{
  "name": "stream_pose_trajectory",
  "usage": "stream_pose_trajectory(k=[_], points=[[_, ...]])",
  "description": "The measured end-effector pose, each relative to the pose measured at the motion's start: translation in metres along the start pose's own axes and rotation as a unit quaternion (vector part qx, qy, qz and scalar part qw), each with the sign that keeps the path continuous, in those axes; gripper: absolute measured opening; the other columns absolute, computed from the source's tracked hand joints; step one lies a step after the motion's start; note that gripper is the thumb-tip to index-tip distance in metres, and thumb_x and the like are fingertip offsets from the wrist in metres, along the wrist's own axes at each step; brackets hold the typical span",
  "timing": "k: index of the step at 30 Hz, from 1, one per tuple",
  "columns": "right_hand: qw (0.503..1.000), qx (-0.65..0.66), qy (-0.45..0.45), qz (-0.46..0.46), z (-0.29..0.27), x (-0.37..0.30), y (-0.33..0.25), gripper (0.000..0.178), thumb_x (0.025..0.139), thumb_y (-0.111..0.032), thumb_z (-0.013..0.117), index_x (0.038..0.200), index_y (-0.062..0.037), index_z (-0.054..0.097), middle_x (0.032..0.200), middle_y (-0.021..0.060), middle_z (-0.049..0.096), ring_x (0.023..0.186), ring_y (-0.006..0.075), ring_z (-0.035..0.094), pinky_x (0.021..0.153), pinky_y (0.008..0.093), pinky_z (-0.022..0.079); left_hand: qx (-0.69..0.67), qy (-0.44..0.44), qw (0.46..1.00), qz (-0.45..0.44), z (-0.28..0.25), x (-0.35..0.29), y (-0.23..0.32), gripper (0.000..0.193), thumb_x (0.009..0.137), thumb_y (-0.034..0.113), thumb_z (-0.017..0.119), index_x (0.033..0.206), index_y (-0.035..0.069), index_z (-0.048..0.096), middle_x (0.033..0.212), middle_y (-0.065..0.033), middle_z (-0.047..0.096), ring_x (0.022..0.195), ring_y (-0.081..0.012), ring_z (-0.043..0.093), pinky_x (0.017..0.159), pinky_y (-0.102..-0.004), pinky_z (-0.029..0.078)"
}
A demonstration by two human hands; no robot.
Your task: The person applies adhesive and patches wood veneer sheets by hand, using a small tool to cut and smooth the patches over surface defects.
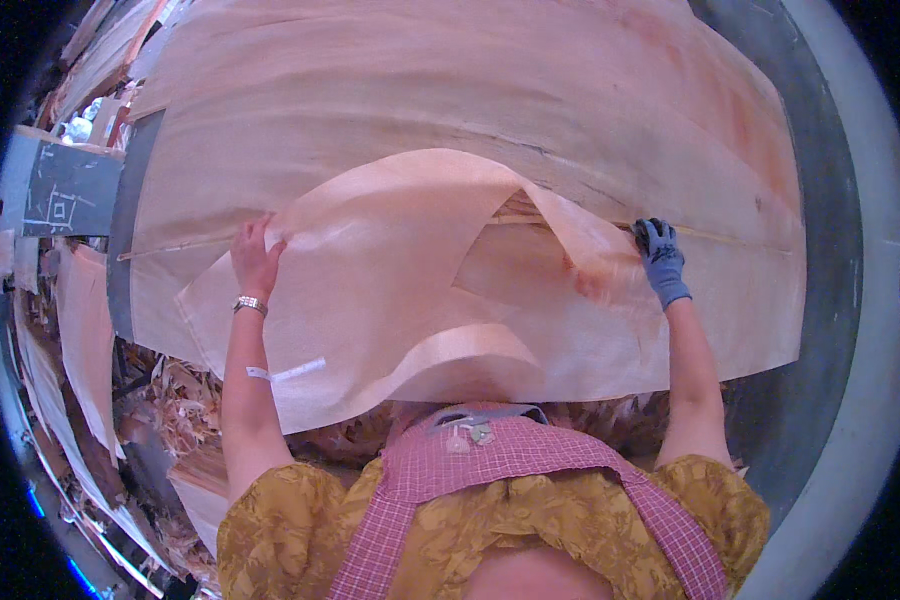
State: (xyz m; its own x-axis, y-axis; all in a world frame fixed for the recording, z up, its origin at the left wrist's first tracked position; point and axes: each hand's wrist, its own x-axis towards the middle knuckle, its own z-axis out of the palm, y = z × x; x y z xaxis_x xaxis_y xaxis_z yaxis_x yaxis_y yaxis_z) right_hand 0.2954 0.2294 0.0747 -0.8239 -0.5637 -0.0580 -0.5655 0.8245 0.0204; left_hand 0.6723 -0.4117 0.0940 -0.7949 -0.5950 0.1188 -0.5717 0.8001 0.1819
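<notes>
We cannot see the bench (830, 300) under the veneer sheets (370, 90). The top sheet (390, 290) hides our right palm, its curl covers the lower layers, and the scrap pile (185, 400) blurs.
</notes>
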Motion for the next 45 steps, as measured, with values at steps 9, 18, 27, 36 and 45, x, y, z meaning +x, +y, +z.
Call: stream_pose_trajectory(k=[9, 18, 27, 36, 45], points=[[0.997, 0.006, -0.076, -0.015, -0.023, -0.009, -0.003, 0.04, 0.086, -0.019, 0.063, 0.124, -0.0118, 0.052, 0.119, 0.0138, 0.055, 0.113, 0.0327, 0.052, 0.089, 0.0434, 0.05, -0.136, -0.086, 0.987, 0.012, -0.027, 0.007, -0.02, 0.027, 0.077, 0.017, 0.075, 0.094, 0.003, 0.059, 0.084, -0.0122, 0.066, 0.079, -0.0269, 0.065, 0.074, -0.037, 0.05], [0.919, 0.367, -0.1, -0.108, -0.087, -0.087, -0.039, 0.066, 0.069, -0.025, 0.082, 0.127, -0.0081, 0.056, 0.128, 0.0137, 0.057, 0.118, 0.0309, 0.054, 0.1, 0.0382, 0.043, -0.225, -0.31, 0.919, -0.095, -0.065, 0.002, -0.051, 0.031, 0.078, 0.011, 0.074, 0.106, 0.002, 0.065, 0.097, -0.0058, 0.069, 0.094, -0.0141, 0.061, 0.086, -0.0315, 0.047], [0.868, 0.386, -0.279, -0.139, -0.139, -0.071, -0.037, 0.039, 0.074, -0.018, 0.078, 0.106, -0.0014, 0.062, 0.095, 0.017, 0.068, 0.085, 0.0183, 0.066, 0.076, 0.0335, 0.05, -0.06, -0.46, 0.871, -0.161, -0.148, 0.071, -0.094, 0.041, 0.072, 0.012, 0.08, 0.11, 0.006, 0.066, 0.096, -0.0018, 0.069, 0.096, -0.0144, 0.062, 0.086, -0.0337, 0.05], [0.836, 0.438, -0.32, -0.082, -0.088, 0.052, -0.062, 0.047, 0.076, -0.024, 0.077, 0.115, -0.0025, 0.063, 0.096, 0.0126, 0.07, 0.084, 0.0123, 0.059, 0.081, 0.0297, 0.048, 0.479, -0.32, 0.817, 0.021, -0.159, 0.218, -0.04, 0.022, 0.076, 0.019, 0.062, 0.092, 0.007, 0.071, 0.102, -0.0075, 0.071, 0.096, -0.0249, 0.068, 0.085, -0.0402, 0.049], [0.888, 0.363, -0.273, -0.072, -0.029, 0.134, -0.098, 0.043, 0.078, -0.024, 0.075, 0.109, 0.0028, 0.063, 0.084, 0.0049, 0.065, 0.08, 0.0081, 0.052, 0.076, 0.0283, 0.046, 0.51, 0.219, 0.825, 0.103, -0.099, 0.303, 0.11, 0.04, 0.09, 0.018, 0.05, 0.128, 0.026, 0.054, 0.145, -0.0042, 0.041, 0.135, -0.023, 0.036, 0.113, -0.0568, 0.018]])
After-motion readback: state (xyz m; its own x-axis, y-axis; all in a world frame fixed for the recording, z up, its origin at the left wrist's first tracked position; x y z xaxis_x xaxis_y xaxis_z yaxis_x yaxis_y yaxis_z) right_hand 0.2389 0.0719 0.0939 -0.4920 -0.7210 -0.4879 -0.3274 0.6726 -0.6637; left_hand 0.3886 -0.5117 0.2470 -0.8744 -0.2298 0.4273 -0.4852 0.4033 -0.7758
